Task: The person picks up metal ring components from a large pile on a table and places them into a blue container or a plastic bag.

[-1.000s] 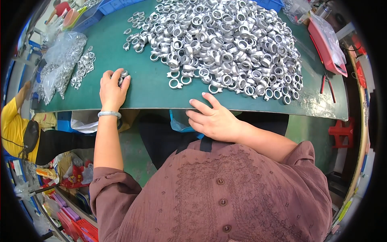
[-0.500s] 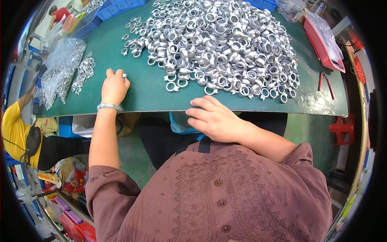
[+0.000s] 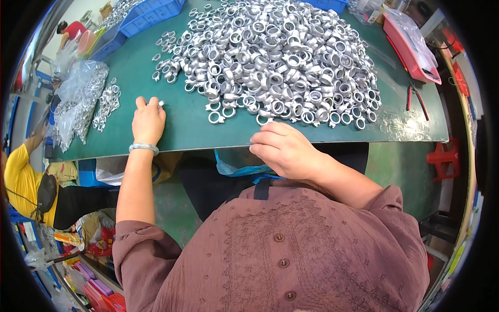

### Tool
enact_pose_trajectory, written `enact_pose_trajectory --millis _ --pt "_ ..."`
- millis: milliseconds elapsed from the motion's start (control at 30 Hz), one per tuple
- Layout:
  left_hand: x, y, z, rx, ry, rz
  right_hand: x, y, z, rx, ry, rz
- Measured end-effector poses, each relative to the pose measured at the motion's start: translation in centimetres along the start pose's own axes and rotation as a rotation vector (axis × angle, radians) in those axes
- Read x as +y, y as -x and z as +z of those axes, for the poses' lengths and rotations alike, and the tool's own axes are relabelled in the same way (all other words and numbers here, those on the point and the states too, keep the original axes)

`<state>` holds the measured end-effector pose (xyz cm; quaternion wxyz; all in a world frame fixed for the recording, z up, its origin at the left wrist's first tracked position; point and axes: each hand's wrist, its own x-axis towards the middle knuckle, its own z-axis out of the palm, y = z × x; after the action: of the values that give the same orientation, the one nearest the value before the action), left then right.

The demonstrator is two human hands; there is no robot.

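Note:
A large heap of silver metal ring clamps [image 3: 291, 62], each with a small lug, covers the middle of the green table [image 3: 208, 136]. My left hand [image 3: 148, 124], with a pale bangle at the wrist, rests over the table left of the heap. Its thumb and fingers are closed on a small ring clamp [image 3: 161, 103], mostly hidden by the hand. My right hand [image 3: 287, 152] is at the front edge, just below the heap's nearest rings. Its fingers are curled together; anything inside them is hidden.
At the left lie a clear plastic bag of metal parts [image 3: 80, 99] and a small loose pile [image 3: 107, 104]. Blue crates [image 3: 150, 14] stand at the back. Red-handled pliers [image 3: 417, 101] and a pink tray [image 3: 410, 49] are at right. A person in yellow [image 3: 26, 182] works at left.
My right hand's fingers have drawn closer together, and the hand has shifted slightly right. My left hand stays closed on the ring clamp. The whole view has shifted a little.

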<state>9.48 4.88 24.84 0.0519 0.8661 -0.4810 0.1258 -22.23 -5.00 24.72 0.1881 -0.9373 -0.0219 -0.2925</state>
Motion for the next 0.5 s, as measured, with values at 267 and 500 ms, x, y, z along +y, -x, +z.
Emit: enact_pose_trajectory --millis 267,500 --pt "-2.0 -0.3 0.7 0.113 0.186 0.079 -0.8 4.0 1.0 -0.416 0.100 0.222" --pt "-1.5 -0.8 0.3 -0.012 0.136 0.119 -0.8 5.6 0.5 -0.539 0.064 0.209"
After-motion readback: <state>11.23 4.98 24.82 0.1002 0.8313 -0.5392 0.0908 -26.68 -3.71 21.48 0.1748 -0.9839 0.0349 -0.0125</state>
